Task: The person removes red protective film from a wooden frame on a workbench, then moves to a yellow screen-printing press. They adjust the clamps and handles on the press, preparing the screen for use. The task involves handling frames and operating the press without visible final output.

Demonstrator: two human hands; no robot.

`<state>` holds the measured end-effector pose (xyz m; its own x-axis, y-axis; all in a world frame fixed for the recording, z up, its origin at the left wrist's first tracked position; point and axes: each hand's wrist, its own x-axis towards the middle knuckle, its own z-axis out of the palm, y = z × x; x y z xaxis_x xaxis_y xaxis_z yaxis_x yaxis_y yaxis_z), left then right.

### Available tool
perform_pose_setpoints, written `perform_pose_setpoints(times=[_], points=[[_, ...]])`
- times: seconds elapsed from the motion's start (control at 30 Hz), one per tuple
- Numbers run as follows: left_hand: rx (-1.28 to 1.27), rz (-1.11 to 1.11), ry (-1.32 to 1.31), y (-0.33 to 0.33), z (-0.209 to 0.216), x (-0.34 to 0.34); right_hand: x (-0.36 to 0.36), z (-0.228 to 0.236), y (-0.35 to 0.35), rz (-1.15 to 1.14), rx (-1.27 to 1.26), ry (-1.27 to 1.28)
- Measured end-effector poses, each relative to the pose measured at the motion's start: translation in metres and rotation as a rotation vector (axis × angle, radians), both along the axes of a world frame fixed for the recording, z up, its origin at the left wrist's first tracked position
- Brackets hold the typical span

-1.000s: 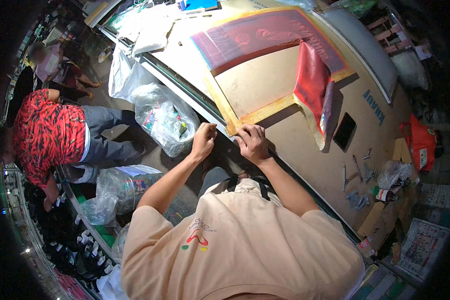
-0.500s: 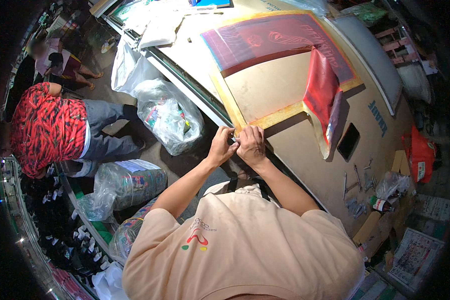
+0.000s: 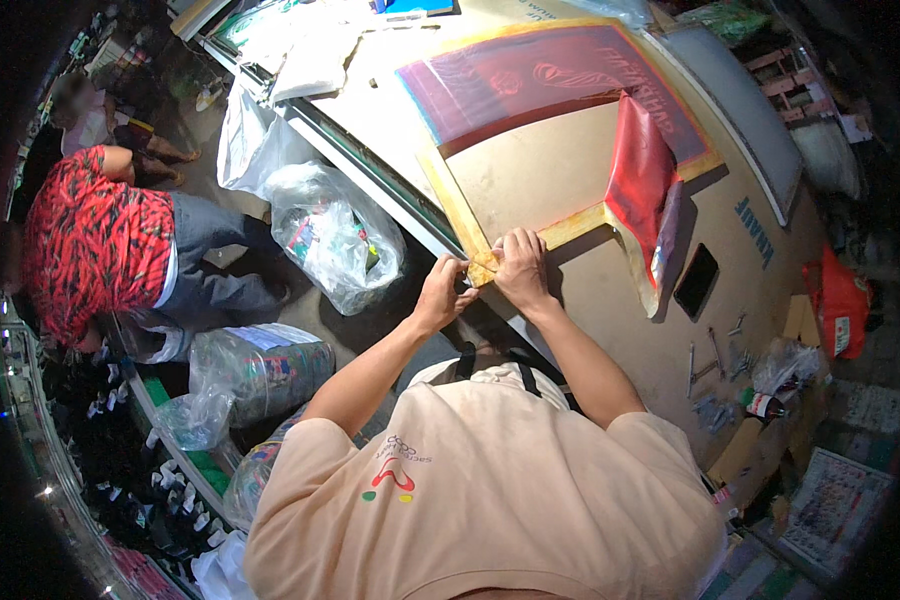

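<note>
The right hand [image 3: 522,270] has shifted toward one o'clock, fingers curled over the wooden frame [image 3: 450,200], whose near corner lies at the left hand's [image 3: 440,296] two o'clock; whether that hand pinches anything, I cannot tell.

Light falls from the upper left, nearly overexposing that end of the desk [image 3: 610,330]. Brightness decreases toward the lower right. The frame [image 3: 575,226] casts a dark shadow along its lower bar. Glare spots mark the clear bag [image 3: 310,190]. Fisheye distortion bends edges near the black rim; the background person [image 3: 90,120] appears dim and indistinct.
</note>
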<state>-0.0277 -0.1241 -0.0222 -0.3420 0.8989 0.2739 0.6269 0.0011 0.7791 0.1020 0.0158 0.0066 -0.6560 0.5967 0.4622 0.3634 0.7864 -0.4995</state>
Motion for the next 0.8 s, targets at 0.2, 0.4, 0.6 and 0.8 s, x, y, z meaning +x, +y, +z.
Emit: perform_pose_setpoints(times=[0.2, 0.4, 0.6, 0.8], points=[[-0.016, -0.016, -0.088, -0.002, -0.001, 0.001, 0.015, 0.016, -0.012, 0.139, -0.079, 0.051], [-0.002, 0.007, -0.088, 0.001, 0.011, 0.004, 0.018, 0.013, -0.007, 0.322, -0.003, 0.059], [-0.132, 0.051, -0.085, 0.003, 0.013, 0.007, -0.013, 0.024, 0.038, 0.412, 0.151, -0.013], [-0.146, -0.045, -0.061, 0.005, 0.006, 0.026, -0.126, 0.082, 0.146, -0.108, 0.022, 0.444]])
